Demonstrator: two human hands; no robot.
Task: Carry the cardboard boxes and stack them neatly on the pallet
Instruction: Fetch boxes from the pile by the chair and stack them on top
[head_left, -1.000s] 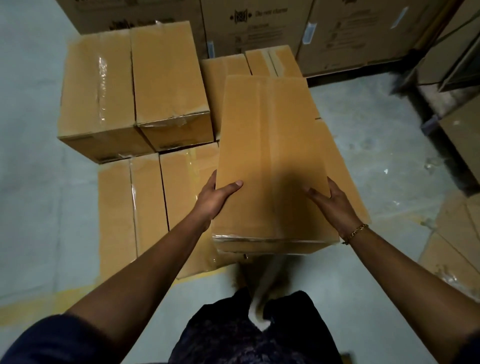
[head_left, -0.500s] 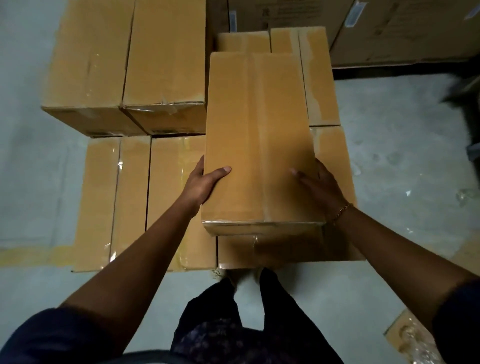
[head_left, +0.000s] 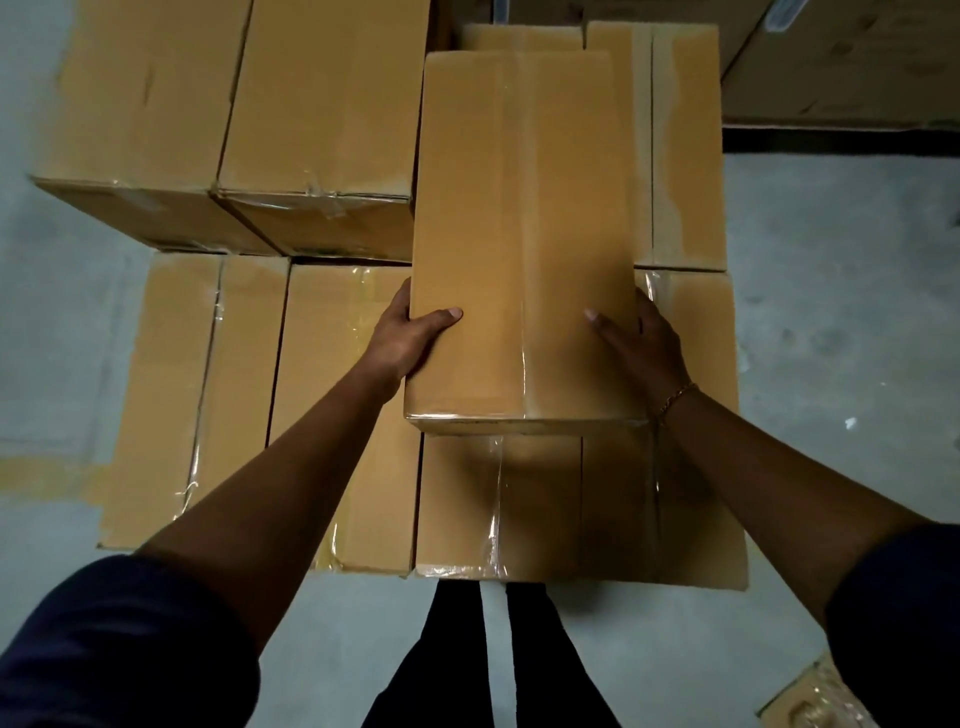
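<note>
I hold a long taped cardboard box (head_left: 524, 208) above the stack, its length pointing away from me. My left hand (head_left: 410, 332) grips its left side near the front, thumb over the top. My right hand (head_left: 644, 338) grips the right side the same way, a gold bracelet on the wrist. Under the box lies a lower layer of taped boxes (head_left: 249, 395) side by side. At the back left, two boxes (head_left: 234, 114) sit a layer higher. The pallet itself is hidden beneath the boxes.
Bare grey concrete floor (head_left: 831, 338) spreads to the right and left of the stack. Large printed cartons (head_left: 841, 62) stand along the back right. A piece of flattened cardboard (head_left: 815, 696) lies at the bottom right. My legs stand at the stack's front edge.
I have stepped closer to the stack and carried the box forward over the right-hand boxes. Both hands keep the same grip.
</note>
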